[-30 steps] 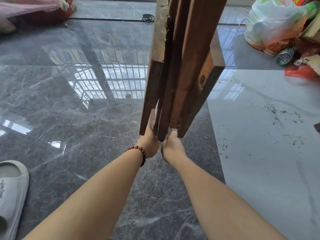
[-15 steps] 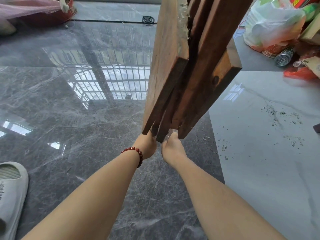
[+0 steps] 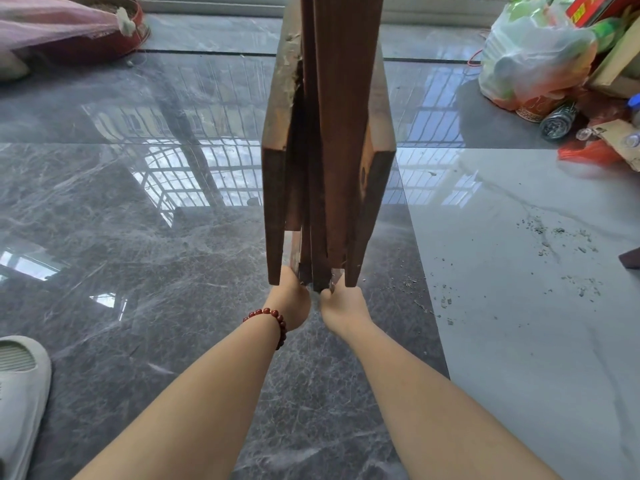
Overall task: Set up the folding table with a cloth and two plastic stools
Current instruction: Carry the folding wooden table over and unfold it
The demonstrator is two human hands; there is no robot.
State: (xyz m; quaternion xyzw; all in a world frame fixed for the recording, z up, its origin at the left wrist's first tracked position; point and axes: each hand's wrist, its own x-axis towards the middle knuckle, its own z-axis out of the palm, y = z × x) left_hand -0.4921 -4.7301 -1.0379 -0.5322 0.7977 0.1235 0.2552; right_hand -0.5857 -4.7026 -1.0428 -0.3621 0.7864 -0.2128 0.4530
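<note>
- Two hands are on the job, meeting at the near, lower end of the folding table (image 3: 329,133), right in the middle of the view.
- Folded flat it is, a bundle of dark brown wooden slats and legs standing on edge, rising from the hands towards the far side and out of the top of the frame.
- Left hand (image 3: 292,299) is tucked under the left slat, fingers curled up into the wood with their tips hidden, gripping the end of the table.
- A red bead bracelet (image 3: 273,320) sits on that left wrist.
- Right hand (image 3: 343,306) is just beside it, nearly touching, thumb hooked round a middle leg and the rest of the fingers wrapped behind, holding the table too.
- Below them lies a glossy dark marble floor (image 3: 138,237) with window bars reflected in it.
- To the right the floor turns to a pale grey tile (image 3: 519,341), speckled with crumbs of debris (image 3: 554,237).
- Near left, a white slipper (image 3: 20,386) on the floor.
- Far left, pink netting (image 3: 52,22) draped over a red basin (image 3: 114,46).
- Far right, a stuffed plastic bag (image 3: 533,60), and a bottle (image 3: 557,116) lying beside it.
</note>
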